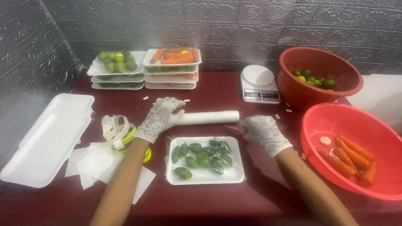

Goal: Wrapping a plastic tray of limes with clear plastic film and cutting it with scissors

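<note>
Cling-film roll, a long white tube (207, 117), lies on the dark red table (259, 196) just behind the white foam tray of green peppers (204, 160). Your gloved left hand (161, 118) grips the roll's left end; your gloved right hand (264, 133), right of that tray, looks closed, on what you cannot tell.

Wrapped white tray of green peppers (204, 161) centre; stacked wrapped trays (144, 69) behind; scale's grey screen (261, 96).
</note>
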